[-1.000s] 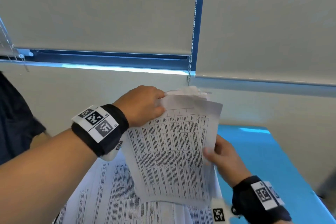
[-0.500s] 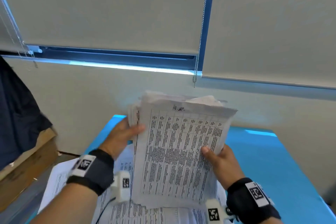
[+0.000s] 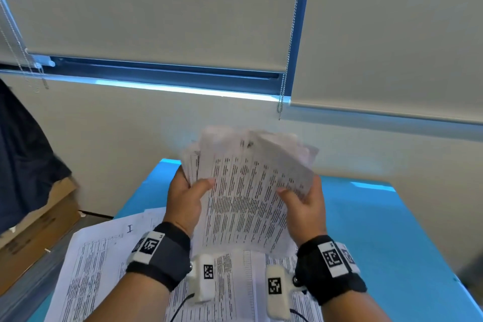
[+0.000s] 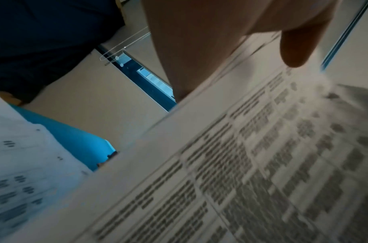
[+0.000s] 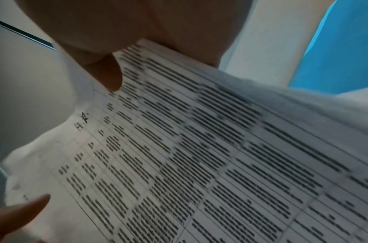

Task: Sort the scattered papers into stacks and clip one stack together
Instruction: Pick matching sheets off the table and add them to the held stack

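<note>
I hold a stack of printed table sheets (image 3: 243, 198) upright over the blue table (image 3: 386, 230). My left hand (image 3: 187, 191) grips its left edge, thumb on the front. My right hand (image 3: 300, 198) grips the right edge, thumb pressing the top sheet. The top of the stack fans out and is blurred. In the left wrist view the stack (image 4: 231, 164) fills the frame under my thumb (image 4: 297, 47). In the right wrist view the top sheet (image 5: 189, 148) bears a handwritten "H.R.". More printed papers (image 3: 99, 264) lie flat on the table below. No clip is in view.
A wall with drawn roller blinds (image 3: 156, 8) and a hanging bead chain (image 3: 283, 97) stands behind the table. A cardboard box (image 3: 34, 230) and dark cloth (image 3: 23, 159) sit off the table's left side. Bare blue tabletop lies to the right.
My left hand came off the stack's top edge and dropped to its left side. The stack now stands more upright between both hands, its top sheets fanning.
</note>
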`<action>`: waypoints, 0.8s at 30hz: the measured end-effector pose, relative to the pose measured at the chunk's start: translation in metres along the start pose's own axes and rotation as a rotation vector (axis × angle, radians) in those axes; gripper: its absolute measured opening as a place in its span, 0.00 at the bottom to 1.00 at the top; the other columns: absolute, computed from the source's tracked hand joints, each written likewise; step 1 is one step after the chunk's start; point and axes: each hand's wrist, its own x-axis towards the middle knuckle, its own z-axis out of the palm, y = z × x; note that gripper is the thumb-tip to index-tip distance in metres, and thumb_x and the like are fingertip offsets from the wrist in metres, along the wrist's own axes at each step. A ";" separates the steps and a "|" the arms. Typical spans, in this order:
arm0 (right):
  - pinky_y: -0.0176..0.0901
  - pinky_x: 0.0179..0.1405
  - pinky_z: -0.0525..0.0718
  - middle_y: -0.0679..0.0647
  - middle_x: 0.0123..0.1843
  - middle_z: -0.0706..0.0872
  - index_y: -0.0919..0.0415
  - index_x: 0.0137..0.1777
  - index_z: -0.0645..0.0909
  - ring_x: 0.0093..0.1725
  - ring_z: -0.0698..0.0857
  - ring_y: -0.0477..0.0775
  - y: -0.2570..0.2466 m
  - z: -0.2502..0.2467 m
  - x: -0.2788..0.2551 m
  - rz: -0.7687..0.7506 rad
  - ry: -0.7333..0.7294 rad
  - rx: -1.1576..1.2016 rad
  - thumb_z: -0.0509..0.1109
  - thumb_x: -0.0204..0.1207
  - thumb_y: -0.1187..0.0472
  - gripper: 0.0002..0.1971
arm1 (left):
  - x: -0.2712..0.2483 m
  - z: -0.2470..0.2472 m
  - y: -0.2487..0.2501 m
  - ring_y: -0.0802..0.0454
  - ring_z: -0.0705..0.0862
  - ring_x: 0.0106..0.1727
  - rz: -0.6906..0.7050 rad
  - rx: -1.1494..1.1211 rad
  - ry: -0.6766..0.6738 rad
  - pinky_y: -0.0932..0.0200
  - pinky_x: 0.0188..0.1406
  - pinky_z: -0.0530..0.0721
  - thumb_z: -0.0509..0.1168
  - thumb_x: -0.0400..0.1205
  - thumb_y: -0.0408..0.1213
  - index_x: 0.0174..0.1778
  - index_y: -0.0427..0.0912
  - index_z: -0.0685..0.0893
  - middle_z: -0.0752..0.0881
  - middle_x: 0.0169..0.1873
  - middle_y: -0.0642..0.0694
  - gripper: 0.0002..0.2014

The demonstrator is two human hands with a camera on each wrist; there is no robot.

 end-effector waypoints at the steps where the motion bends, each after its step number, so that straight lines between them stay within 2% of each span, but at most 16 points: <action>1: 0.34 0.41 0.87 0.49 0.51 0.86 0.52 0.62 0.73 0.45 0.87 0.34 0.000 -0.001 0.000 -0.022 0.016 0.011 0.72 0.75 0.68 0.19 | 0.001 -0.003 -0.001 0.49 0.89 0.52 0.004 0.019 -0.010 0.57 0.51 0.84 0.69 0.71 0.31 0.55 0.44 0.85 0.91 0.49 0.47 0.16; 2: 0.32 0.39 0.86 0.48 0.50 0.86 0.52 0.62 0.73 0.44 0.86 0.33 -0.002 0.000 0.000 -0.036 0.024 0.014 0.72 0.74 0.65 0.19 | 0.002 -0.005 -0.002 0.48 0.88 0.52 0.011 0.060 -0.020 0.57 0.50 0.82 0.69 0.71 0.31 0.53 0.43 0.85 0.90 0.47 0.46 0.14; 4: 0.28 0.37 0.84 0.46 0.48 0.86 0.54 0.61 0.75 0.42 0.86 0.31 -0.007 0.003 0.002 -0.056 0.018 -0.001 0.72 0.77 0.65 0.15 | 0.005 -0.003 -0.002 0.52 0.87 0.48 0.038 0.170 -0.038 0.60 0.46 0.79 0.70 0.75 0.29 0.47 0.46 0.85 0.89 0.44 0.49 0.09; 6: 0.27 0.34 0.81 0.45 0.44 0.86 0.54 0.55 0.78 0.39 0.85 0.31 -0.013 0.006 0.005 -0.094 0.010 -0.061 0.70 0.80 0.66 0.08 | 0.006 0.002 0.004 0.54 0.85 0.42 0.070 0.261 -0.042 0.61 0.40 0.78 0.68 0.78 0.26 0.42 0.45 0.83 0.87 0.40 0.49 0.08; 7: 0.28 0.34 0.81 0.45 0.42 0.86 0.53 0.52 0.79 0.38 0.84 0.32 -0.016 0.007 0.007 -0.125 0.004 -0.103 0.69 0.81 0.65 0.06 | 0.007 0.006 0.010 0.51 0.83 0.38 0.087 0.285 -0.033 0.61 0.36 0.78 0.67 0.79 0.25 0.40 0.41 0.82 0.86 0.38 0.47 0.06; 9: 0.28 0.32 0.78 0.47 0.39 0.85 0.51 0.48 0.80 0.36 0.82 0.35 -0.022 0.008 0.009 -0.205 0.009 -0.156 0.69 0.81 0.64 0.06 | 0.007 0.013 0.020 0.48 0.79 0.36 0.128 0.264 -0.021 0.59 0.34 0.76 0.67 0.79 0.25 0.39 0.38 0.80 0.82 0.35 0.42 0.06; 11: 0.29 0.31 0.78 0.49 0.38 0.85 0.52 0.48 0.79 0.35 0.81 0.39 -0.025 0.009 0.009 -0.262 0.036 -0.127 0.69 0.81 0.61 0.03 | 0.008 0.016 0.028 0.52 0.84 0.37 0.150 0.141 -0.019 0.62 0.35 0.81 0.66 0.79 0.23 0.41 0.42 0.82 0.85 0.35 0.48 0.09; 13: 0.38 0.37 0.83 0.50 0.42 0.86 0.48 0.49 0.79 0.39 0.84 0.44 -0.021 0.009 0.007 -0.224 0.044 -0.052 0.70 0.76 0.55 0.04 | 0.007 0.016 0.028 0.58 0.88 0.39 0.131 0.022 -0.015 0.68 0.37 0.84 0.66 0.78 0.21 0.45 0.45 0.84 0.89 0.36 0.52 0.13; 16: 0.49 0.49 0.87 0.48 0.49 0.89 0.46 0.55 0.81 0.49 0.88 0.48 -0.001 0.008 0.001 -0.051 -0.039 -0.008 0.73 0.73 0.54 0.11 | 0.001 0.010 0.005 0.55 0.89 0.46 -0.033 0.024 -0.053 0.62 0.42 0.83 0.65 0.79 0.22 0.48 0.48 0.85 0.90 0.42 0.51 0.13; 18: 0.43 0.51 0.88 0.49 0.52 0.91 0.49 0.58 0.83 0.52 0.89 0.44 0.010 0.005 -0.002 0.034 -0.139 -0.008 0.74 0.77 0.62 0.12 | -0.004 0.006 -0.017 0.56 0.86 0.52 -0.136 0.132 -0.114 0.59 0.49 0.80 0.65 0.81 0.27 0.49 0.54 0.84 0.89 0.47 0.54 0.14; 20: 0.31 0.46 0.87 0.49 0.51 0.93 0.52 0.57 0.84 0.51 0.90 0.42 0.017 0.001 -0.005 0.076 -0.197 -0.010 0.72 0.78 0.68 0.13 | -0.007 0.001 -0.035 0.59 0.84 0.54 -0.204 0.203 -0.150 0.55 0.54 0.79 0.66 0.82 0.31 0.50 0.58 0.83 0.88 0.49 0.57 0.13; 22: 0.31 0.44 0.86 0.46 0.51 0.93 0.53 0.57 0.85 0.51 0.90 0.42 0.023 -0.006 -0.005 0.101 -0.215 -0.054 0.72 0.77 0.68 0.12 | -0.010 -0.002 -0.044 0.61 0.84 0.52 -0.231 0.230 -0.158 0.54 0.54 0.79 0.67 0.82 0.32 0.50 0.60 0.83 0.88 0.48 0.58 0.13; 24: 0.34 0.46 0.87 0.45 0.50 0.93 0.51 0.55 0.87 0.51 0.90 0.43 0.029 -0.009 -0.006 0.121 -0.229 -0.133 0.72 0.78 0.65 0.10 | -0.011 -0.003 -0.047 0.61 0.85 0.51 -0.233 0.243 -0.154 0.54 0.52 0.80 0.68 0.82 0.33 0.50 0.59 0.83 0.88 0.48 0.58 0.12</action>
